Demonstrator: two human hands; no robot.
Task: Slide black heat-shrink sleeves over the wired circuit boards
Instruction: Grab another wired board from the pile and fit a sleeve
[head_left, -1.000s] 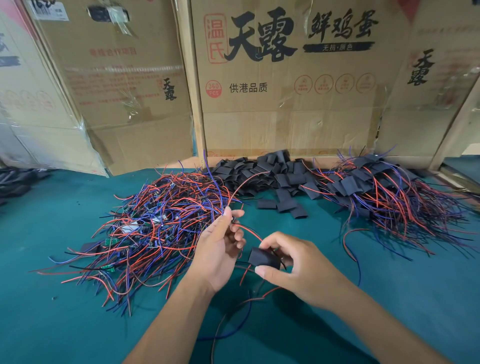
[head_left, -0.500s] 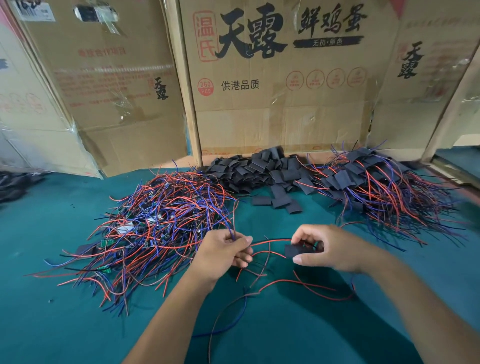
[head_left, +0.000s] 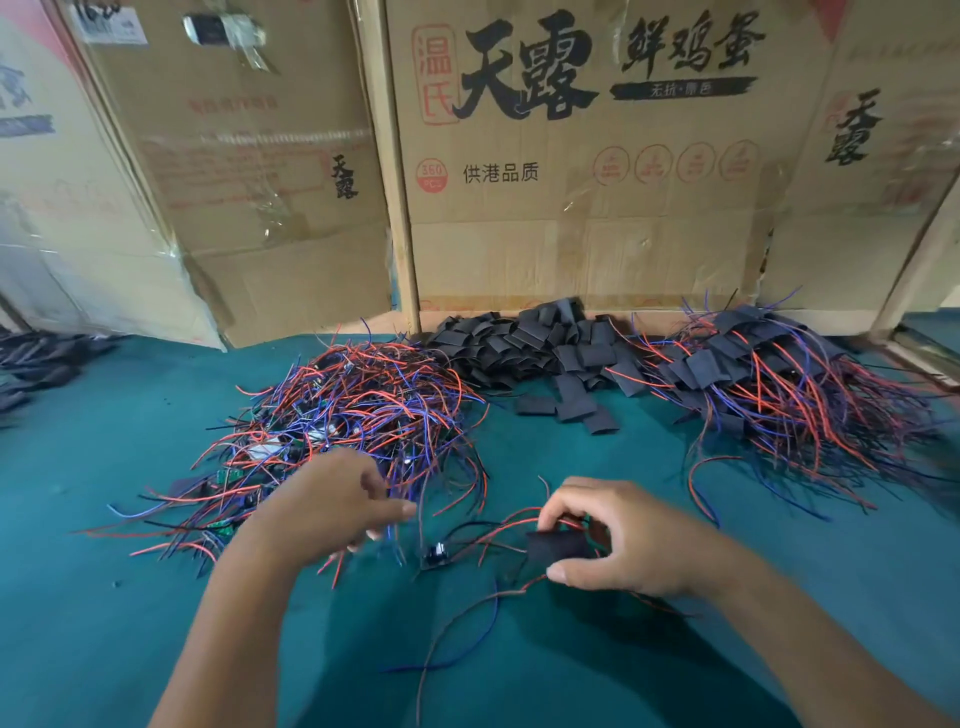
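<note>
My right hand (head_left: 618, 540) pinches a flat black heat-shrink sleeve (head_left: 558, 548) between thumb and fingers, low over the green table. Red and blue wires run through the sleeve, and a small dark circuit board (head_left: 436, 556) on those wires hangs just left of it. My left hand (head_left: 332, 504) is blurred, fingers loosely stretched to the right, at the near edge of the pile of bare wired boards (head_left: 353, 415); nothing is clearly held in it. Loose black sleeves (head_left: 545, 348) are heaped at the back.
A pile of sleeved boards with wires (head_left: 779, 384) lies at the right. Cardboard boxes (head_left: 571, 208) wall off the back of the green table (head_left: 104, 597). More dark pieces (head_left: 36, 364) lie at the far left edge.
My left hand has let go of the wires and moved left toward the bare-board pile. My right hand has come lower and nearer with the sleeve; the board now shows left of it.
</note>
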